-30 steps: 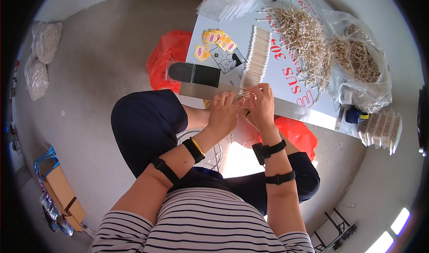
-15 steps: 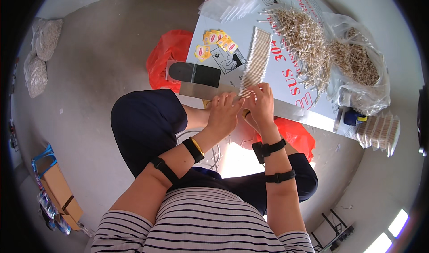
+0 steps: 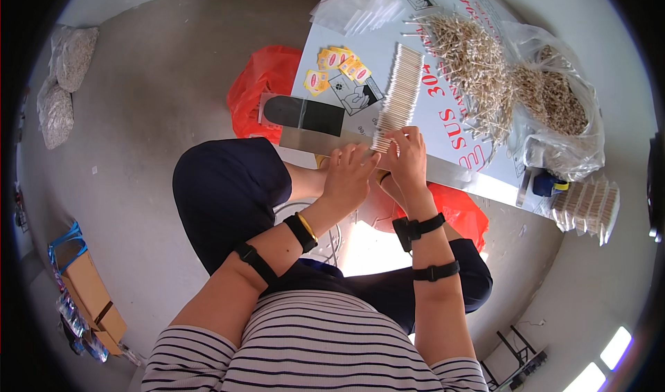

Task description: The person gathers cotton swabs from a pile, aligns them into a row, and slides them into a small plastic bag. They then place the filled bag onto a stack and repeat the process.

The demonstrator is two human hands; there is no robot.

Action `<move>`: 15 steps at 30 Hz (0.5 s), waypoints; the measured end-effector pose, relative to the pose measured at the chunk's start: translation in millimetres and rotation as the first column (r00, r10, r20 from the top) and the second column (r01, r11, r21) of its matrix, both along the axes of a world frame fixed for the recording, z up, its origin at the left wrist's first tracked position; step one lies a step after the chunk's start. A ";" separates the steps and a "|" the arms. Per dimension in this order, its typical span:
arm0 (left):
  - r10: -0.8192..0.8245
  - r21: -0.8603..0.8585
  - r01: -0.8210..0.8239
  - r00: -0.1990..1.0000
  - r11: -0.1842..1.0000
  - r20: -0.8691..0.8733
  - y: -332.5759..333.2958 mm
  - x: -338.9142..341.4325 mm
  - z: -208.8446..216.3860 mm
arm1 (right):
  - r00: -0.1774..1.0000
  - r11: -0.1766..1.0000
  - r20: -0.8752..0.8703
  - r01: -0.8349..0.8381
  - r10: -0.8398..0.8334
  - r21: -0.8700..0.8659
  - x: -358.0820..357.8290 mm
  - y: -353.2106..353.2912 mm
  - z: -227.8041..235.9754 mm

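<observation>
A long, tight row of cotton swabs (image 3: pixel 402 80) lies side by side on the sheet-covered table. My left hand (image 3: pixel 348 176) is at the row's near end by the table edge, fingers curled and thumb beside the last swabs. What its fingertips pinch, if anything, is too small to make out. From the right, my right hand (image 3: pixel 410 158) closes thumb and bent fingers on swabs at the same end. Left of the row, a dark, round-ended flat strip (image 3: pixel 303 117) lies along the front edge. Yellow labels (image 3: pixel 337 62) sit behind it.
A loose swab heap (image 3: pixel 471 70) spreads right of the row, beside an open plastic bag of swabs (image 3: pixel 554 91). Packed swab bundles (image 3: pixel 587 206) and a blue tape dispenser (image 3: pixel 549 183) occupy the right corner. Clear bags (image 3: pixel 360 7) lie at the back. A red bag (image 3: pixel 258 87) hangs left.
The right hand's fingers have shifted slightly at the row's near end. My left hand stays in nearly the same place, and the row looks unchanged.
</observation>
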State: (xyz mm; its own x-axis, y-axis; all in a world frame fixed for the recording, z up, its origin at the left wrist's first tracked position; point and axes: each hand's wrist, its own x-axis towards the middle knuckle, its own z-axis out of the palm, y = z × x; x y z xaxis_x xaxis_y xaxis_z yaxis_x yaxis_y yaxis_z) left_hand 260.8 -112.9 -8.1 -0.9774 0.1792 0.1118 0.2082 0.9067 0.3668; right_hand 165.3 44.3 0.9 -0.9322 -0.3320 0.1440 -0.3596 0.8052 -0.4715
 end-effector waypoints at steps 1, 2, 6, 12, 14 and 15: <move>-0.002 0.001 0.002 1.000 1.000 0.009 0.1 0.4 -0.2 | 1.000 1.000 0.007 0.005 -0.005 -0.012 0.1 0.3 1.0; -0.001 0.001 0.001 1.000 1.000 0.010 0.1 0.5 -0.8 | 1.000 1.000 0.007 0.005 -0.004 -0.012 -0.8 -0.1 1.6; 0.000 -0.009 0.000 1.000 1.000 -0.014 0.9 0.6 -3.3 | 1.000 1.000 0.001 0.015 -0.015 -0.013 -6.0 0.2 -0.4; 0.001 -0.037 -0.001 1.000 0.999 -0.013 0.9 0.9 -3.9 | 1.000 1.000 0.004 0.008 -0.008 0.012 -7.9 1.5 -5.9; 0.002 -0.039 -0.002 1.000 0.999 -0.015 1.0 0.7 -3.7 | 1.000 1.000 0.015 0.007 -0.007 0.014 -7.9 1.8 -5.5; 0.002 -0.034 -0.003 1.000 0.999 -0.014 1.0 0.7 -3.6 | 1.000 1.000 0.025 0.006 -0.006 0.005 -7.5 2.1 -5.2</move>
